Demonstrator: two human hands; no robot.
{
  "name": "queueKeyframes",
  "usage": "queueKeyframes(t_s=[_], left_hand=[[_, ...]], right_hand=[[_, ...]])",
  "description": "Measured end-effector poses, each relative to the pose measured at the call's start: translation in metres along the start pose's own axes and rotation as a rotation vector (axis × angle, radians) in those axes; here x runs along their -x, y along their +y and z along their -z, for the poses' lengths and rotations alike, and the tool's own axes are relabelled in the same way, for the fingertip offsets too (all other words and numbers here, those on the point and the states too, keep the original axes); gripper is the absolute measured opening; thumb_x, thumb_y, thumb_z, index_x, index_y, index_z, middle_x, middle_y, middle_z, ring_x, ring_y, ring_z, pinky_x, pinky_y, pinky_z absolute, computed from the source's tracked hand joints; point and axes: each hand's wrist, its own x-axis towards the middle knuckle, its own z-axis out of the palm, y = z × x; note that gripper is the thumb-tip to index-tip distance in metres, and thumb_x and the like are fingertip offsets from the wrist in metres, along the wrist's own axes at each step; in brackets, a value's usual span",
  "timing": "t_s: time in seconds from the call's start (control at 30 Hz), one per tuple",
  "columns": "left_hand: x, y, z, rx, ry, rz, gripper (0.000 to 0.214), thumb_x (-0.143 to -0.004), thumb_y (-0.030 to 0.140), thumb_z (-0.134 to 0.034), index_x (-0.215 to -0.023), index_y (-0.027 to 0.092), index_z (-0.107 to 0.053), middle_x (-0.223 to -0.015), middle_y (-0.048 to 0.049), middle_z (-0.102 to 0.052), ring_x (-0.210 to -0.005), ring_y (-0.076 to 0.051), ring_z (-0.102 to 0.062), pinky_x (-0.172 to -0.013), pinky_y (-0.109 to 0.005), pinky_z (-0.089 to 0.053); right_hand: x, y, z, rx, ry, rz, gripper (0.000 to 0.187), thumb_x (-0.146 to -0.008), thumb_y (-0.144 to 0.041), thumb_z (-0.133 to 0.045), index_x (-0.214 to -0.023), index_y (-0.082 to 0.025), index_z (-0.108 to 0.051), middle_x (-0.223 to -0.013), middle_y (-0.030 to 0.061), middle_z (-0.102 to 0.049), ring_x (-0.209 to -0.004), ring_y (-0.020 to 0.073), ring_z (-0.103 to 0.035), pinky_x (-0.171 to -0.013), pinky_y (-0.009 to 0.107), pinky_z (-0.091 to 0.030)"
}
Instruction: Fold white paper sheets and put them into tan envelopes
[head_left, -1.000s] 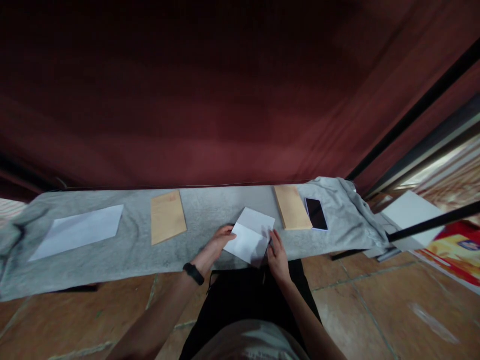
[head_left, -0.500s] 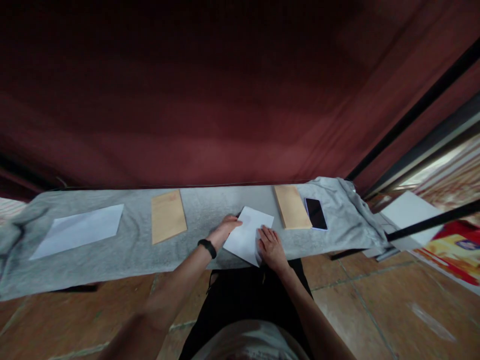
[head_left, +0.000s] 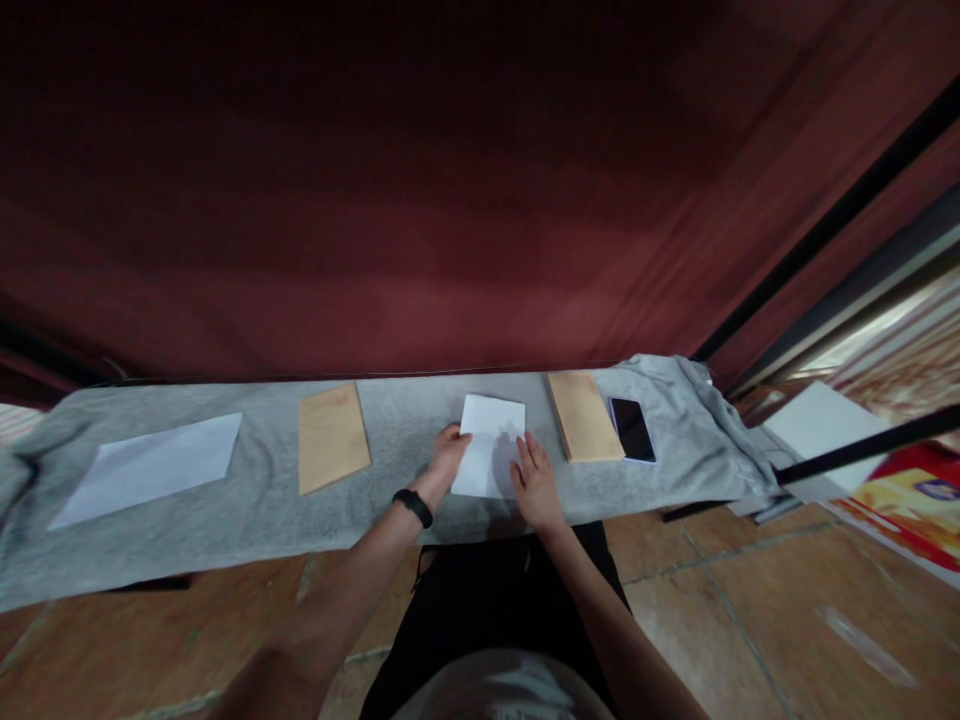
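Observation:
A folded white sheet of paper (head_left: pixel 489 440) lies on the grey cloth (head_left: pixel 262 500) that covers a long low table in front of me. My left hand (head_left: pixel 448 455), with a black band on its wrist, grips the sheet's left edge, thumb over the paper. My right hand (head_left: pixel 531 478) lies flat on the sheet's lower right part with its fingers stretched out. The paper sits roughly square to the table edge.
Left of the hands lie a brown envelope (head_left: pixel 332 436) and a large white sheet (head_left: pixel 150 466). To the right are another brown envelope (head_left: pixel 582 415) and a dark phone (head_left: pixel 632 428). A dark red curtain hangs behind. A white board (head_left: pixel 821 422) rests on black bars at right.
The sheet has gone from half raised and skewed to folded flat and turned square on the cloth. My right hand moved from its edge onto its top; my left hand reached further forward.

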Motion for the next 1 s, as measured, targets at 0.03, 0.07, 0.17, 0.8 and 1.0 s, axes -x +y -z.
queueKeyframes(t_s=[0.03,0.07,0.17,0.8,1.0], left_hand=[[0.0,-0.003,-0.002,-0.031,0.023,-0.013,0.017,-0.065,0.027,-0.068,-0.076,0.016,-0.062,-0.062,0.0017,-0.064,-0.053,-0.013,-0.057,-0.055,-0.025,-0.046],[-0.001,-0.004,-0.004,-0.069,0.045,-0.027,0.014,-0.067,0.025,-0.066,-0.077,0.016,-0.062,-0.065,0.0011,-0.065,-0.056,-0.014,-0.059,-0.057,-0.025,-0.048],[-0.001,-0.003,-0.003,-0.193,0.108,-0.075,0.018,-0.071,0.018,-0.062,-0.089,0.017,-0.065,-0.076,-0.0022,-0.07,-0.069,-0.018,-0.066,-0.067,-0.03,-0.053],[0.027,-0.029,0.008,-1.417,-0.029,-0.614,0.063,-0.102,0.041,-0.029,-0.153,0.005,-0.034,-0.159,-0.0178,-0.035,-0.151,-0.026,-0.025,-0.125,-0.046,-0.018],[0.012,-0.016,-0.018,-1.344,-0.11,-0.681,0.057,-0.1,0.028,-0.03,-0.152,0.005,-0.037,-0.159,-0.0175,-0.035,-0.152,-0.026,-0.022,-0.126,-0.047,-0.015]], right_hand=[[0.0,-0.005,-0.005,0.037,-0.019,0.013,0.051,-0.104,-0.029,-0.034,-0.152,-0.014,-0.038,-0.158,0.0154,-0.038,-0.146,0.0257,-0.036,-0.115,0.049,-0.038],[0.0,-0.008,-0.01,0.079,-0.04,0.022,0.05,-0.104,-0.028,-0.034,-0.152,-0.014,-0.039,-0.158,0.0152,-0.039,-0.146,0.0259,-0.036,-0.115,0.049,-0.037],[0.003,-0.015,-0.02,0.201,-0.096,0.031,0.049,-0.104,-0.031,-0.039,-0.15,-0.014,-0.044,-0.156,0.0154,-0.041,-0.143,0.0275,-0.041,-0.116,0.048,-0.034],[0.021,0.005,-0.01,0.324,-0.072,0.013,0.051,-0.104,-0.031,-0.037,-0.149,-0.009,-0.043,-0.15,0.0175,-0.05,-0.141,0.0297,-0.043,-0.117,0.049,-0.028],[-0.02,0.001,-0.017,0.213,-0.149,-0.078,0.049,-0.105,-0.027,-0.03,-0.143,-0.004,-0.05,-0.148,0.0197,-0.051,-0.142,0.028,-0.042,-0.117,0.047,-0.031]])
